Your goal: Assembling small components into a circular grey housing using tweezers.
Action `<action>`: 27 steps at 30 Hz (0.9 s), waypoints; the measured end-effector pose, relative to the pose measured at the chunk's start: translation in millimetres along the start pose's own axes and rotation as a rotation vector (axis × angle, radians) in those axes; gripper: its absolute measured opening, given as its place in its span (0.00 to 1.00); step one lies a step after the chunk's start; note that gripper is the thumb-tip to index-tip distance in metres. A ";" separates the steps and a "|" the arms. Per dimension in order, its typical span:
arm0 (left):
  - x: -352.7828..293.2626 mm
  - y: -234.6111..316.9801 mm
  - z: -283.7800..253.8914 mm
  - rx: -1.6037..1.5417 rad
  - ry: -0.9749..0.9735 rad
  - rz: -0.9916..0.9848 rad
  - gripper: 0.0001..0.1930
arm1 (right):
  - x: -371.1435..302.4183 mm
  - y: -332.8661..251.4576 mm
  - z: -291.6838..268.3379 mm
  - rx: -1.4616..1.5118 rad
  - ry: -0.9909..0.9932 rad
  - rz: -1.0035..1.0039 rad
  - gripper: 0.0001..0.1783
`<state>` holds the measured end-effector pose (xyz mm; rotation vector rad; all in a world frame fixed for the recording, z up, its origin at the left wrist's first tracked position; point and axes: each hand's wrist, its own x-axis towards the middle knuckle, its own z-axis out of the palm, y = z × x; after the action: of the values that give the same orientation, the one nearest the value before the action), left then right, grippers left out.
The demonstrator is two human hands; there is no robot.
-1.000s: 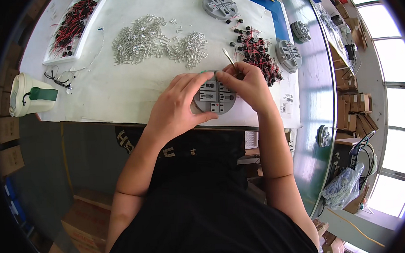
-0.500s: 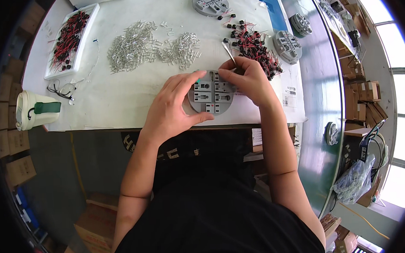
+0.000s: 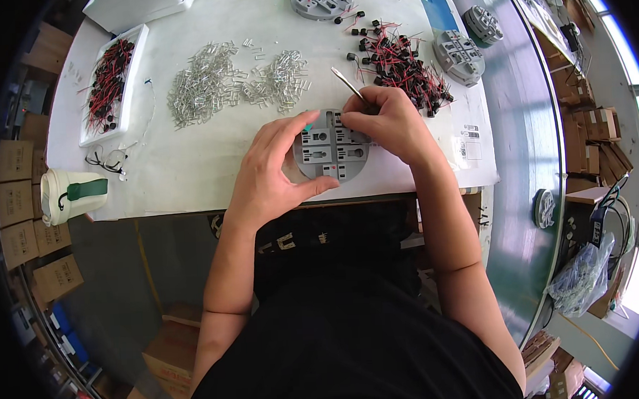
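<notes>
A round grey plate (image 3: pixel 317 172) with raised blocks and slots lies near the table's front edge. My left hand (image 3: pixel 264 166) curves round its left side, thumb at the near rim and index finger at the far rim. Over the plate's far right part, my right hand (image 3: pixel 391 121) has thumb and forefinger pressed together at a block. A slim metal tool (image 3: pixel 348 83) sticks out from this hand toward the upper left; its other end is hidden, so I cannot tell its kind. Whether the fingertips also pinch a small part is hidden.
Beyond the plate lie piles of small clear U-shaped pieces (image 3: pixel 204 83). Black parts with red wires (image 3: pixel 403 64) are heaped at right, more in a white tray (image 3: pixel 133 83). Other grey plates (image 3: pixel 459 56) stand around. At left are glasses (image 3: pixel 107 160) and a cream cup (image 3: pixel 77 196).
The whole view has shifted and turned slightly. Both hands keep nearly the same place on the plate, and the slim tool leans a little more to the left.
</notes>
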<state>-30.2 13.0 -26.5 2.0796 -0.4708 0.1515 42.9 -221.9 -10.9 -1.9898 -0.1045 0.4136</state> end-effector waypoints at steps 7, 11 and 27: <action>3.2 -2.9 -1.3 0.016 -0.005 0.051 0.47 | -1.9 -7.3 2.5 -0.009 -0.004 0.011 0.08; 4.6 -2.3 -2.3 -0.086 0.013 0.049 0.40 | -1.8 -5.7 -1.1 0.024 -0.026 0.017 0.08; 55.5 22.9 3.7 0.258 -0.132 0.073 0.12 | 0.9 13.1 -5.9 0.373 0.096 0.021 0.14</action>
<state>11.6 -15.7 6.0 2.3356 -0.6353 0.1238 44.3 -232.5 -20.5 -1.6404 0.0520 0.3238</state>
